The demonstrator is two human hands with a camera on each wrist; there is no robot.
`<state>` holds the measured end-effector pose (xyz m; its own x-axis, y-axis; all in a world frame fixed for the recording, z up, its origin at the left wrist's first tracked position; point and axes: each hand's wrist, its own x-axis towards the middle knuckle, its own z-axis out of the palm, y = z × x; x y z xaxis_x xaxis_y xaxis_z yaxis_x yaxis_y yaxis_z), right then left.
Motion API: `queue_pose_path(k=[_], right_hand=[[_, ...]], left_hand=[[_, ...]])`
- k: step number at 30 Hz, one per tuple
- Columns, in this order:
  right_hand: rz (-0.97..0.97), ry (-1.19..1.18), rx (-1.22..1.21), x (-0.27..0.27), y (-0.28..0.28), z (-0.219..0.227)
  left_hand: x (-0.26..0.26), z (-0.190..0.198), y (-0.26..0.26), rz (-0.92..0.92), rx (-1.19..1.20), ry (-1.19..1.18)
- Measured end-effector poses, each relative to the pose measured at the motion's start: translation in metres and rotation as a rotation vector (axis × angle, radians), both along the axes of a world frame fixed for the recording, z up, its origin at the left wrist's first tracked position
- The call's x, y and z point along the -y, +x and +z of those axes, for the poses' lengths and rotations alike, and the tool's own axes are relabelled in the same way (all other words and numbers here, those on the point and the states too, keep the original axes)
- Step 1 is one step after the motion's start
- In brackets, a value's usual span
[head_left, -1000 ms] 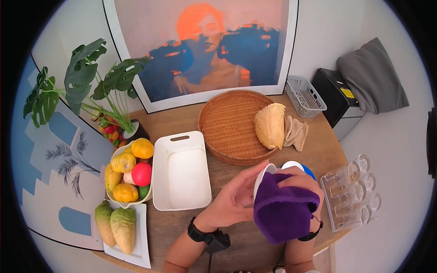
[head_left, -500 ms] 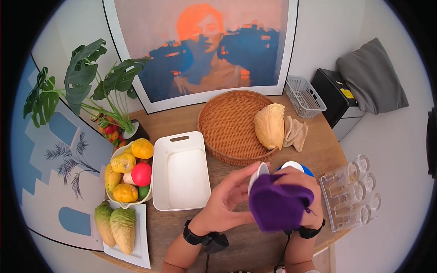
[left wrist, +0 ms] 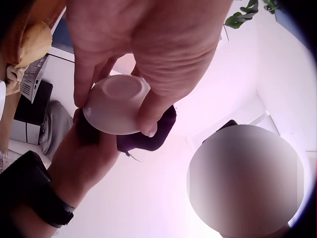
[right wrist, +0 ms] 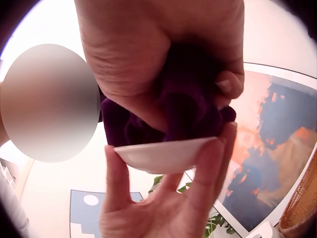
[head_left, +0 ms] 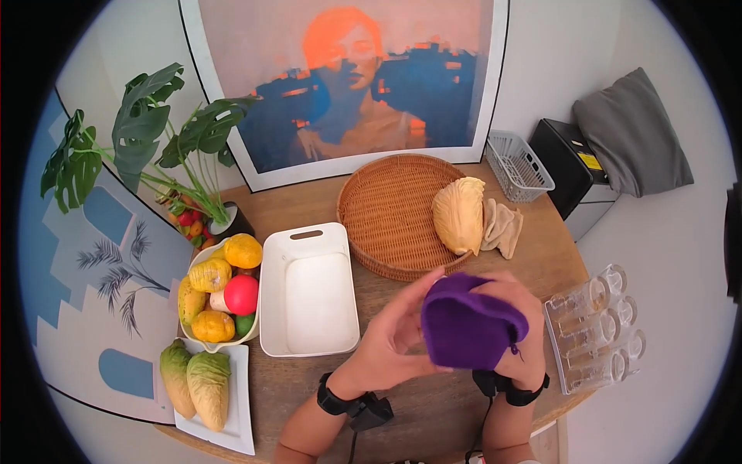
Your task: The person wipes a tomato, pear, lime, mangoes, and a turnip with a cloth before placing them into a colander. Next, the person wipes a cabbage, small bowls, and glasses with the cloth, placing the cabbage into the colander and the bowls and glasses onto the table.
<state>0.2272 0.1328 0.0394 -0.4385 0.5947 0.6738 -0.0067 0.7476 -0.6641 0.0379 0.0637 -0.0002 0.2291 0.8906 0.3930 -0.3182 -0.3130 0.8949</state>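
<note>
My left hand (head_left: 379,344) pinches a small white bowl (left wrist: 111,109) at its rim, thumb on one side and fingers on the other. Its rounded underside and foot ring face the left wrist camera. In the right wrist view the bowl's mouth is turned toward my right hand (head_left: 514,305). That hand grips a bunched purple cloth (head_left: 468,332) and presses it into the bowl. Seen from the head, a loose flap of cloth hangs over the bowl and hides it. Both hands are raised above the front of the wooden table (head_left: 417,402).
Left of my hands lie a white bin (head_left: 309,309), a fruit bowl (head_left: 253,332) and a plate (head_left: 241,387) with two cabbages. Behind are a round wicker tray (head_left: 390,209), a pale cabbage (head_left: 458,215) and beige cloth (head_left: 502,229). A rack of glass mugs (head_left: 591,332) stands right.
The cloth and bowl have shifted slightly up and left, and the bowl's white rim has gone behind the cloth. The white and blue item behind my right hand is now hidden.
</note>
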Motion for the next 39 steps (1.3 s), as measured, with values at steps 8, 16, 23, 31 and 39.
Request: queue_pose_path(k=[8, 16, 23, 31, 39], right_hand=[[0.307, -0.257, -0.23, 0.003, -0.001, -0.02], [-0.243, -0.149, -0.217, 0.0, 0.004, -0.026], [0.123, -0.03, -0.101, 0.006, -0.008, -0.006], [-0.01, -0.039, -0.1, -0.01, -0.003, -0.018], [-0.291, -0.242, -0.227, -0.006, -0.004, -0.022]], left_hand=[[-0.011, -0.015, 0.011, 0.097, 0.063, -0.033], [-0.011, -0.021, 0.012, 0.22, 0.259, -0.21], [-0.01, -0.023, 0.01, 0.443, 0.131, -0.285], [-0.002, -0.018, 0.017, 0.24, 0.272, -0.276], [0.002, -0.008, 0.002, -0.057, -0.038, -0.219]])
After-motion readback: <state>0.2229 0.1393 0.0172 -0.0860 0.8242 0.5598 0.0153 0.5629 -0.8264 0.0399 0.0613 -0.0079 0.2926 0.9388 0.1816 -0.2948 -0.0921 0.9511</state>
